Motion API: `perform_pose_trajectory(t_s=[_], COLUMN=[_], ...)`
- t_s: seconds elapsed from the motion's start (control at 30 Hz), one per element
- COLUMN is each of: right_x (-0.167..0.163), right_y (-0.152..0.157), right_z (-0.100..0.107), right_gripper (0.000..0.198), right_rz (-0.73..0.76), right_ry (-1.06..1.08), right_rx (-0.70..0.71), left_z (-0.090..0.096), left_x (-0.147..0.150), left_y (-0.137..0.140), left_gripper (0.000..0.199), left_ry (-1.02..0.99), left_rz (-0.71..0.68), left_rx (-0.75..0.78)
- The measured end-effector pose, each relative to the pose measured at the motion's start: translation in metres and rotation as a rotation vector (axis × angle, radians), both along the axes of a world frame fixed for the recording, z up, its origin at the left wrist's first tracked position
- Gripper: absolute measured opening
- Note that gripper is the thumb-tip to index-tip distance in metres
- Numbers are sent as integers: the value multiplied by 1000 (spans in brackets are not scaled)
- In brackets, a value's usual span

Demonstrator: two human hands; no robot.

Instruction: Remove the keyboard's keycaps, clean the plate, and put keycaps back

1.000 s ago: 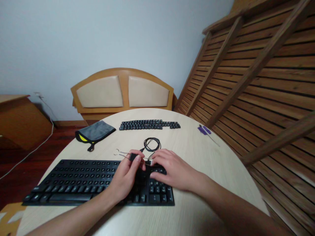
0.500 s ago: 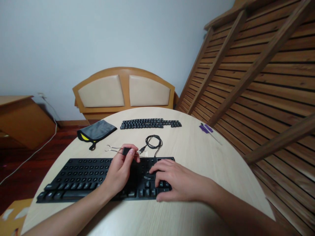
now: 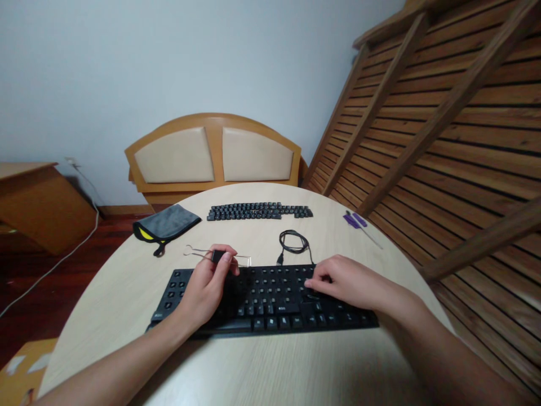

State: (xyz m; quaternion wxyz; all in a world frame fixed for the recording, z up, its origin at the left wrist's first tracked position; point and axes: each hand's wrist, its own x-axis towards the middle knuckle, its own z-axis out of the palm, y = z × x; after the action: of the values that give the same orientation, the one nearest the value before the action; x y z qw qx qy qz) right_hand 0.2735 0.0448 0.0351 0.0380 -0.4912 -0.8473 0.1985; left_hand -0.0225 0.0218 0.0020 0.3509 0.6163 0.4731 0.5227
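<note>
The black keyboard (image 3: 270, 324) lies across the near part of the table, its front rows still capped and many bare switch spots behind them. A wire keycap puller (image 3: 217, 256) with a black handle is gripped in my left hand (image 3: 210, 280), over the keyboard's left-middle part. One pair of its wire ends points left, the other right. My right hand (image 3: 344, 280) rests on the keyboard's right side, fingers curled and thumb side pressed to it; some fingertips are hidden. Loose keycaps (image 3: 249, 212) stand in rows towards the far edge of the table.
Behind the keyboard lies its coiled cable (image 3: 293, 248) with a USB plug. A grey cloth with black and yellow edging (image 3: 169, 221) is at the left. Purple pieces (image 3: 355, 220) and a thin rod lie at the right. Wooden slats (image 3: 456, 141) lean beside the round table (image 3: 270, 375).
The keyboard has slid to the right, and its cable moved with it. My right hand has shifted right and its fingers have curled in. My left hand stays with the keycap puller.
</note>
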Motion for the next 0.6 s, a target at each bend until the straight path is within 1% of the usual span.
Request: perform_pose_trajectory(t_s=[0.07, 0.13, 0.27, 0.33, 0.37, 0.4, 0.43, 0.47, 0.53, 0.57, 0.6], right_x=[6, 13, 22, 19, 16, 12, 6, 1, -10, -15, -19], right_y=[1, 2, 5, 7, 7, 7, 6, 4, -1, -3, -6], right_z=[2, 4, 7, 7, 6, 4, 1, -3, -12, -17, -21], right_gripper=[51, 55, 50, 46, 43, 40, 42, 53, 85, 97, 104], right_rz=[-99, -184, -305, -315, -278, -206, -105, 13, 222, 284, 317], right_ry=[-123, -242, -457, -449, -386, -292, -186, -88, 30, 50, 55], right_rx=[45, 88, 192, 266, 305, 337, 348, 330, 217, 146, 85], left_z=[1, 1, -3, -7, -8, -9, -10, -10, -10, -10, -10], left_x=[-1, -2, -4, -5, -6, -6, -7, -7, -9, -10, -11], left_y=[2, 3, 5, 6, 7, 8, 9, 10, 11, 12, 13], left_gripper=[29, 28, 28, 28, 29, 29, 30, 30, 31, 31, 31], left_ry=[22, 38, 25, 15, 12, 8, 7, 7, 16, 21, 27], left_rz=[8, 17, 3, -18, -27, -36, -42, -44, -37, -31, -23], left_rx=[-5, -11, -23, -33, -37, -41, -44, -45, -45, -44, -42])
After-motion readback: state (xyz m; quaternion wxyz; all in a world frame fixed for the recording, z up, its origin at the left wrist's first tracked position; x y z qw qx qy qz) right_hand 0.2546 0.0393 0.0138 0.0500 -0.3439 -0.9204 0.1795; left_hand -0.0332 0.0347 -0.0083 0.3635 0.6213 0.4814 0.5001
